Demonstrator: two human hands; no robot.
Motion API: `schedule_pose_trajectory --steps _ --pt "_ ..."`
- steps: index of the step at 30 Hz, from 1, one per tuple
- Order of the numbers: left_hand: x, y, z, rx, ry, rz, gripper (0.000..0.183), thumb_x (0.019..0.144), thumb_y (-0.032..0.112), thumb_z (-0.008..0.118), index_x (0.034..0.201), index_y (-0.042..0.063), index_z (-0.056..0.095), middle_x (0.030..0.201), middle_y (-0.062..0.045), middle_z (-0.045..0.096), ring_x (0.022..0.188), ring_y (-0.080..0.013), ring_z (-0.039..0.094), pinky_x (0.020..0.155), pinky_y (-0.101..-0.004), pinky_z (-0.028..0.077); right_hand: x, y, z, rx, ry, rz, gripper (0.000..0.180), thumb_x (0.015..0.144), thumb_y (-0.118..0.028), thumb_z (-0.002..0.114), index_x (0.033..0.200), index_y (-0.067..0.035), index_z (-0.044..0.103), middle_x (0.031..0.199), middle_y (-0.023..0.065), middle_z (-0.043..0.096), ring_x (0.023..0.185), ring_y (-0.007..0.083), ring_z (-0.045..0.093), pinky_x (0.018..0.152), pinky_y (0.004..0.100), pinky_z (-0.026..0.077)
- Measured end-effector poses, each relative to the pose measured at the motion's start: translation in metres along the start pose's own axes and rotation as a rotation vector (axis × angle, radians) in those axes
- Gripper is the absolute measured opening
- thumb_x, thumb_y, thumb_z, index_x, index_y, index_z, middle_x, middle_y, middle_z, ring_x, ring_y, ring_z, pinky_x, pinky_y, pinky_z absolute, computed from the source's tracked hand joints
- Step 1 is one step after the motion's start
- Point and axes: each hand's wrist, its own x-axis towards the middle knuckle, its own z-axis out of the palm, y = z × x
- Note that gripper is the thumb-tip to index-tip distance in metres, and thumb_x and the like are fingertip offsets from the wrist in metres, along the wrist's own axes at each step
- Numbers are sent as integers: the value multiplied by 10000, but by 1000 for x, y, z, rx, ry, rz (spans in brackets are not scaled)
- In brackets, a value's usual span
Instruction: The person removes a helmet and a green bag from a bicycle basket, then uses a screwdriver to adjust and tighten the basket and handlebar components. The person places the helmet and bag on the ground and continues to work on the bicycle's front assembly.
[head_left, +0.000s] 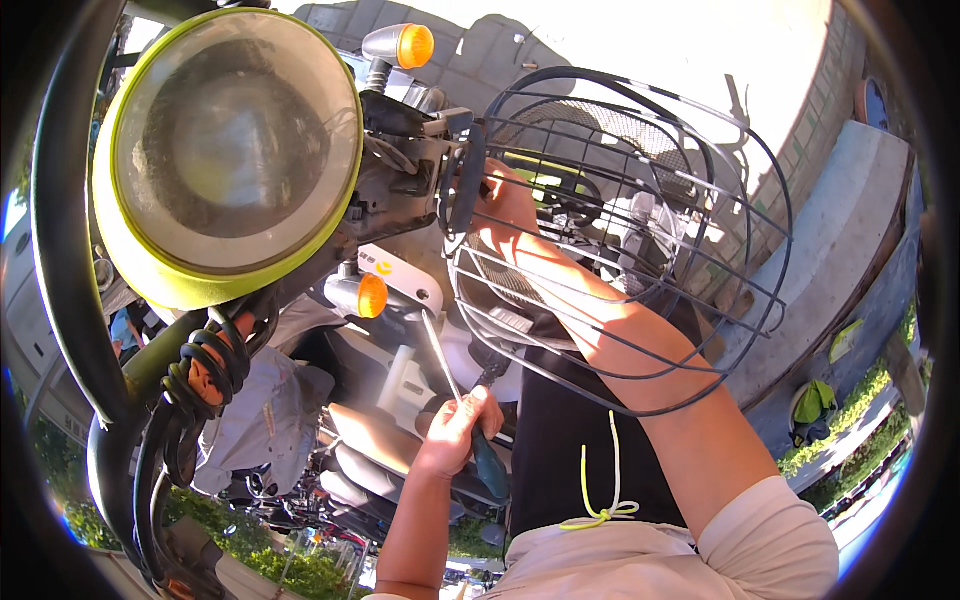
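My left hand (461, 424) is closed around a screwdriver (489, 461) with a dark green handle. Its bare steel shaft points up and away, past a white plastic part that bears writing. My right hand (504, 196) reaches behind the bars of a black wire basket (750, 281), close to the black bracket (466, 180) on its near side. Its fingertips are partly hidden behind the bracket, so whether they grip anything does not show. To the left of the bracket is a large round headlight (232, 146) with a yellow-green rim.
Orange-lensed turn signals (415, 46) (370, 295) flank the bracket mount. Black cables (206, 367) coil around a bar at the lower left. A stone kerb (832, 232) curves along the right. Several parked two-wheelers (360, 472) stand farther below.
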Motion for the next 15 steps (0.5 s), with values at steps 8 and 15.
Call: schedule_pose_trajectory --steps 8,15 --pt "24 -4 -16 -258 63 -198 550 965 467 448 600 55 435 618 -80 409 625 -227 455 571 -330 388 16 32 -18 -340 -19 -170 175 860 -54 609 1034 -37 594 837 40 603 706 107 596 536 236 480" --pt "50 17 -59 -698 277 26 487 969 459 463 643 99 433 591 2 356 519 -125 377 472 -272 363 3 9 -6 -100 -39 -27 149 863 -118 584 982 -27 587 783 63 603 598 133 590 451 242 455"
